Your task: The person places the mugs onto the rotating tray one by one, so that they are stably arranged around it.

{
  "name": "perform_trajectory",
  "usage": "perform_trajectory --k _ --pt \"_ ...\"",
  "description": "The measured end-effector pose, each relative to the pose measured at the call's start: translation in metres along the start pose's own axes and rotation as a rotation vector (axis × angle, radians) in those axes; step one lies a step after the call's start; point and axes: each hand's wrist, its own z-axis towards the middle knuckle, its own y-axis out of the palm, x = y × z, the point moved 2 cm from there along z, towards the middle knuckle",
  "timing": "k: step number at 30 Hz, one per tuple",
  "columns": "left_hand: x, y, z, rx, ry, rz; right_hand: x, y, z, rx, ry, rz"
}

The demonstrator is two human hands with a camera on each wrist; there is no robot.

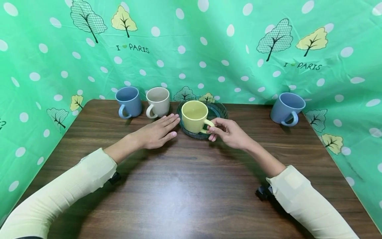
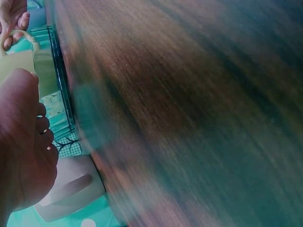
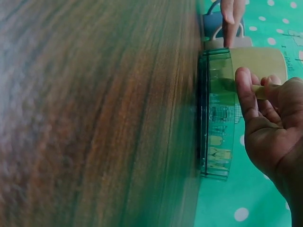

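Note:
A yellow mug (image 1: pixel 194 118) stands upright inside a dark green see-through glass dish (image 1: pixel 221 111) near the back of the table. My right hand (image 1: pixel 229 132) pinches the mug's handle between thumb and fingers; the right wrist view shows this grip on the yellow mug (image 3: pixel 258 61) too. My left hand (image 1: pixel 156 132) is stretched flat with straight fingers, its tips beside the dish's left rim. Whether those fingertips touch the dish I cannot tell. Just behind the left hand is a cream mug (image 1: pixel 158 99), partly hidden by it in the left wrist view.
A blue mug (image 1: pixel 129 101) stands left of the cream one at the table's back edge. Another blue mug (image 1: pixel 287 108) is at the back right corner. The brown wooden table (image 1: pixel 179 192) meets a green dotted curtain (image 1: pixel 191 49) behind and at both sides.

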Motion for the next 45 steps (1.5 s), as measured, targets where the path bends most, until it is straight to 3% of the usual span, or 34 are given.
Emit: perform_trajectory --k 20,33,45 --pt "-0.006 0.002 -0.005 0.033 -0.024 -0.034 -0.001 -0.005 -0.006 0.065 0.05 -0.12" --pt "-0.004 0.002 -0.011 0.161 -0.01 0.003 0.006 -0.039 -0.024 0.149 0.034 -0.185" --pt "0.006 0.004 -0.016 0.179 0.038 0.035 0.015 -0.078 -0.048 0.279 0.083 -0.286"
